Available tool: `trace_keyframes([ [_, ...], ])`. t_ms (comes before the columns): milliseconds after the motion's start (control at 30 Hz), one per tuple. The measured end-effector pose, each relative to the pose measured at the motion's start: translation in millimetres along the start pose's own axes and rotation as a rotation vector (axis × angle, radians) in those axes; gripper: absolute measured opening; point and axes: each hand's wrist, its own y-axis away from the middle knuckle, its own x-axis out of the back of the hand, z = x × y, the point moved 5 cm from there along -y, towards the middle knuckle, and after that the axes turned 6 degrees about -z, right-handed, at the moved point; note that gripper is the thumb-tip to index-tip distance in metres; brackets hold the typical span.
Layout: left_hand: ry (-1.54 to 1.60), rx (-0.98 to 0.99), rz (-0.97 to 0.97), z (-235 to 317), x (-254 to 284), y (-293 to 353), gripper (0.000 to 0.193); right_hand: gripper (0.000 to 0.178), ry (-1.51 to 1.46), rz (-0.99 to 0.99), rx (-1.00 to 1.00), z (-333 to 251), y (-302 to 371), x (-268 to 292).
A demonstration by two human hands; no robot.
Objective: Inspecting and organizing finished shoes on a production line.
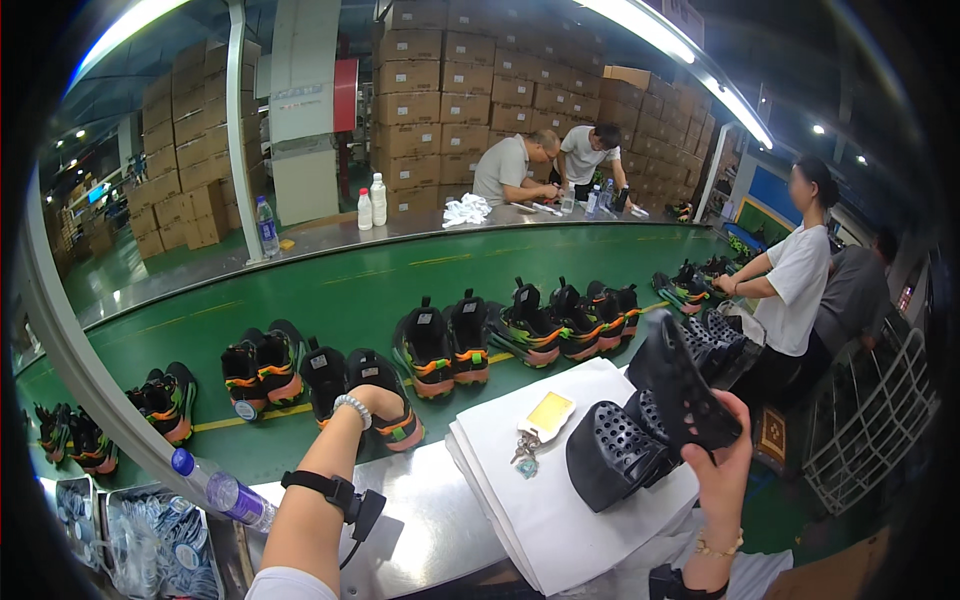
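My left hand [380,401] reaches down to the opening of a black sneaker [398,428] with orange and green trim on the green conveyor belt. Its fingers are hidden in or behind the shoe. Another black sneaker [324,384] stands just left of it. On the right, my right hand [722,462] grips a black perforated clog [672,372], tilted up on end, thumb on the near side. Below it, more black clogs [612,452] rest on a stack of white paper [545,510]. Beside them lies a bunch of keys [526,456] with a white-and-yellow tag [549,414].
Several sneaker pairs [440,345] line the belt [360,290]. A purple-labelled bottle [225,492] leans near bins of round tags [160,540] at lower left. A metal post [80,350] rises there. A co-worker [800,270] stands at right; two people [545,165] work across the belt.
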Motion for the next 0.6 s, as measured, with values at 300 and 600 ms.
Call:
trace_keyframes([
  [300,-0.038,0.259,1.053,89,19,114,0.013,0.045,0.496,-0.589,0.013,-14,-49,-184],
  [600,0.289,0.128,1.277,68,-65,117,0.047,0.037,0.816,-0.889,0.152,67,-81,-351],
])
